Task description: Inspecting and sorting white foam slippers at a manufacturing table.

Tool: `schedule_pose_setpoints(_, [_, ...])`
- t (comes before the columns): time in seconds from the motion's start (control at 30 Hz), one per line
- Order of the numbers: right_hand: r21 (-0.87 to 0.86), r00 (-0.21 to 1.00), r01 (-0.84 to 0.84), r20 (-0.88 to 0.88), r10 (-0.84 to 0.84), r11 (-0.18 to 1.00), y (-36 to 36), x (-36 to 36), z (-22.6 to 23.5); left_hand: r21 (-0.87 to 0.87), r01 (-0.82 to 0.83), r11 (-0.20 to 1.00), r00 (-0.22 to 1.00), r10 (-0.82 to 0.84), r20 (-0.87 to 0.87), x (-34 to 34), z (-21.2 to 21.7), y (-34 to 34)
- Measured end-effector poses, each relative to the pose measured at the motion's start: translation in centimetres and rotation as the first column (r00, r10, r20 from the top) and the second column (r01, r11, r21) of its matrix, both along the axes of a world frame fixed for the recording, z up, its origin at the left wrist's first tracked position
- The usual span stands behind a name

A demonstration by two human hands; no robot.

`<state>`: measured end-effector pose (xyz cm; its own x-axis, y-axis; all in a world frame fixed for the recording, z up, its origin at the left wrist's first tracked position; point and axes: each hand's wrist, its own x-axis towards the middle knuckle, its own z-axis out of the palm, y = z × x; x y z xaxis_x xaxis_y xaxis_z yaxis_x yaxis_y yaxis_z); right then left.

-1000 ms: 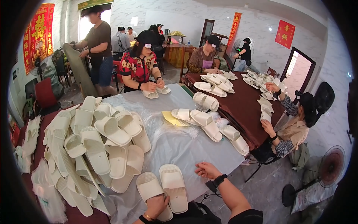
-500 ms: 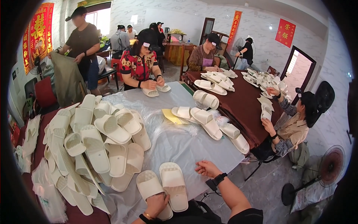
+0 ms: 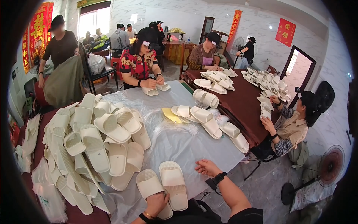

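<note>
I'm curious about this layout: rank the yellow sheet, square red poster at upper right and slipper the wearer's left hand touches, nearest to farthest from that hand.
1. Slipper: touching the left hand.
2. Yellow sheet: farther ahead.
3. Square red poster: far back, upper right.

Cream slippers [image 3: 173, 186], pale grey sheet [image 3: 169, 151], yellow card [image 3: 172, 115], maroon tablecloth [image 3: 244, 112] — a red shirt [image 3: 128, 68] blotched black and cream — a sleeve [image 3: 284, 145] in black-and-white check.

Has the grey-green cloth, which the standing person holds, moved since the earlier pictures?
Yes, to the left in the view: the grey-green cloth is now partly below the red wall hanging.
</note>
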<state>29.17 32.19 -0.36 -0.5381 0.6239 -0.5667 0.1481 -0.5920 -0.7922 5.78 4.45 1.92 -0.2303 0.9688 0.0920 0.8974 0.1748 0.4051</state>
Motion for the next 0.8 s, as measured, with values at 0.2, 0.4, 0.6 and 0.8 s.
schedule_pose_setpoints(0.2, [0.008,1.0,0.007,0.01,-0.007,1.0,-0.07,-0.07,0.19,-0.018,-0.007,1.0,1.0,0.008,0.015,-0.01,0.07,-0.03])
schedule_pose_setpoints(0.4, [0.014,1.0,0.0,0.015,-0.001,1.0,-0.02,-0.09,0.13,0.058,-0.001,0.998,0.999,0.003,-0.034,0.02,-0.2,0.02])
schedule_pose_setpoints(0.6, [0.017,1.0,0.007,0.011,-0.007,1.0,-0.12,-0.19,0.38,0.082,0.001,0.997,1.0,0.0,-0.022,-0.04,0.01,-0.02])
schedule_pose_setpoints(0.8, [0.01,1.0,0.003,0.014,-0.003,1.0,-0.12,-0.19,0.32,0.07,-0.015,0.997,1.0,0.015,-0.008,-0.01,-0.04,0.04])
